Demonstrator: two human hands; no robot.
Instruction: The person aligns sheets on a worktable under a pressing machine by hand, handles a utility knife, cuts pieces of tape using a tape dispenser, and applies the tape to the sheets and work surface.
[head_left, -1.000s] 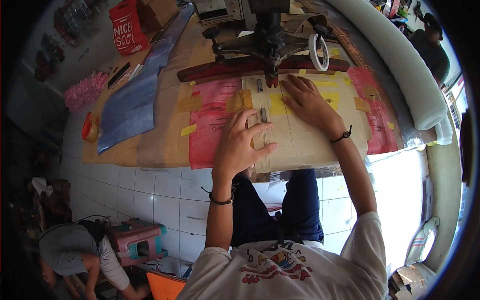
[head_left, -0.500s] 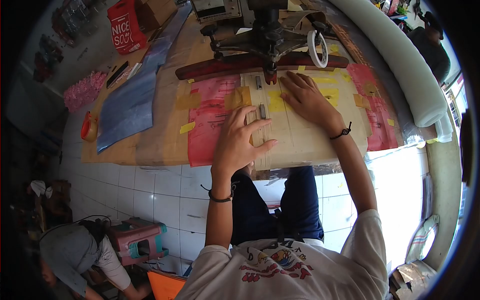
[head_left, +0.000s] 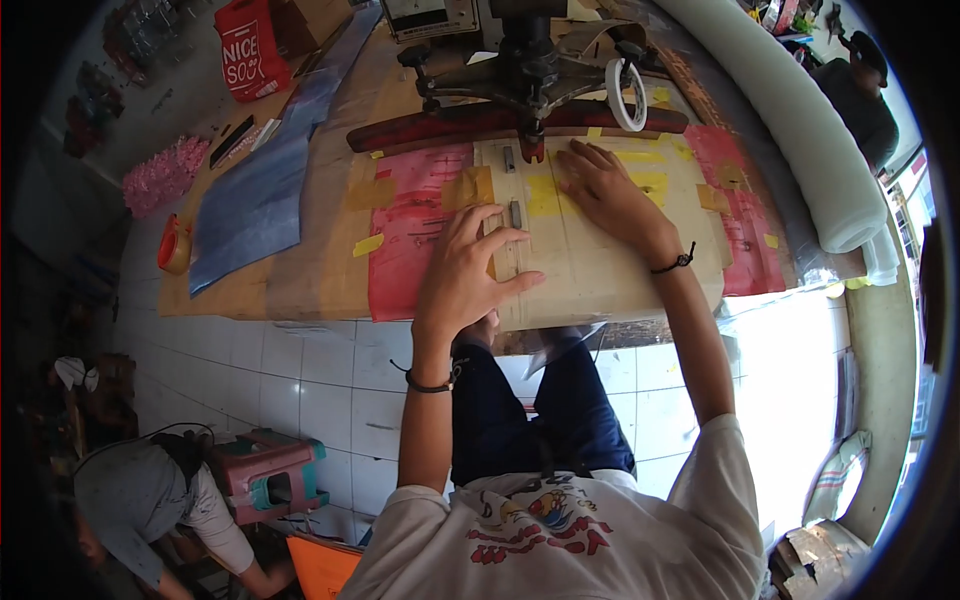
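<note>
My left hand [head_left: 463, 272] is over the front of the worktable, fingers spread and curved, beside a small grey metal bar [head_left: 515, 214]. It does not appear to grip anything; whether its fingertips touch the surface I cannot tell. My right hand [head_left: 608, 195] lies flat, fingers stretched out, on a beige sheet [head_left: 580, 275] near strips of yellow tape [head_left: 543, 196]. A second small metal bar [head_left: 508, 160] sits farther back. Above the sheet stands a dark metal press [head_left: 532, 75] with a long red-brown bar [head_left: 430, 130] across its base.
Red sheets [head_left: 405, 240] are taped on the table at left. A roll of white tape [head_left: 627, 95] hangs on the press. Blue plastic film [head_left: 255, 215] lies left, a thick foam roll [head_left: 780, 110] right. A co-worker [head_left: 145, 500] bends at lower left beside a stool [head_left: 270, 475].
The whole view has shifted slightly. Both hands keep nearly the same places on the table. A piece of clear plastic now shows below the table's front edge, above my legs.
</note>
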